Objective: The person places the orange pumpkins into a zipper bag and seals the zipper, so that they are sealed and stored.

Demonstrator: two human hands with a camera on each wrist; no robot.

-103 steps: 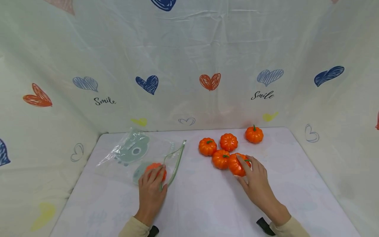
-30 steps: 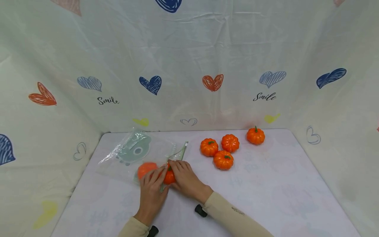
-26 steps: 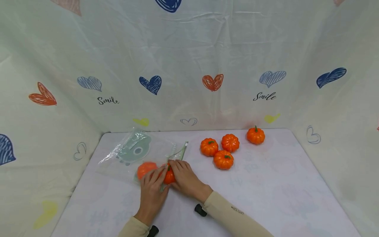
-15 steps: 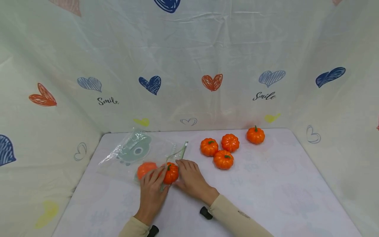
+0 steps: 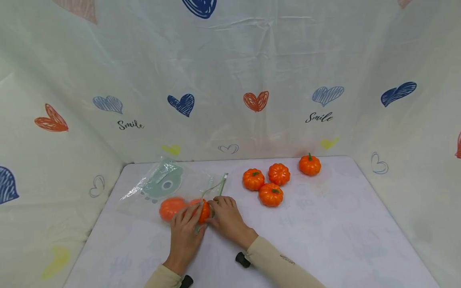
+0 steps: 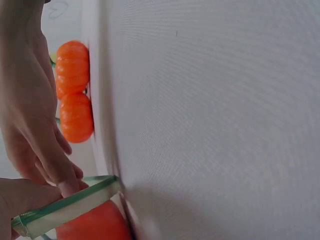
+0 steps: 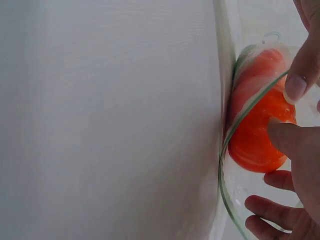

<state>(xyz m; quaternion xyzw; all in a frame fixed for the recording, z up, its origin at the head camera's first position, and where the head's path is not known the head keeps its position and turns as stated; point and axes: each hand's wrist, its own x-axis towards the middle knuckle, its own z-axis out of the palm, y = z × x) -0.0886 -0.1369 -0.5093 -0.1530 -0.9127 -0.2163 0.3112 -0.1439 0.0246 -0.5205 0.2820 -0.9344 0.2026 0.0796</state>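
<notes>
Left of centre, lower half of head view: one clear plastic bag (image 5: 163, 186), printed with a grey-green creature, lying flat, green-edged mouth facing right; judged light, limp and slippery, best held by its firmer edge strip. Inside it: one orange pumpkin (image 5: 172, 208), seen through the film. Bottom, left of centre: left hand (image 5: 185, 232), thumb and fingers pinching the bag's edge. Centre, low: a second pumpkin (image 5: 204, 212), at the bag's mouth, partly under the film. Just right of it: right hand (image 5: 228, 220), thumb and a finger touching the pumpkin's side, the other fingers loose, not wrapped round it. Right of centre: three pumpkins in a cluster, one at left (image 5: 253, 179), one at upper right (image 5: 279, 174), one below (image 5: 271, 195). Farther right, near the table's back edge: a lone pumpkin (image 5: 309, 165), stem up. Pumpkins judged hollow, light, stiff and smooth enough to slip; best taken round the ribbed sides, sparing the thin stem. Writing: "Smile" on the backdrop (image 5: 230, 128), left and right; small lettering on the right sleeve (image 5: 273, 256), illegible. Brands: none readable.
</notes>
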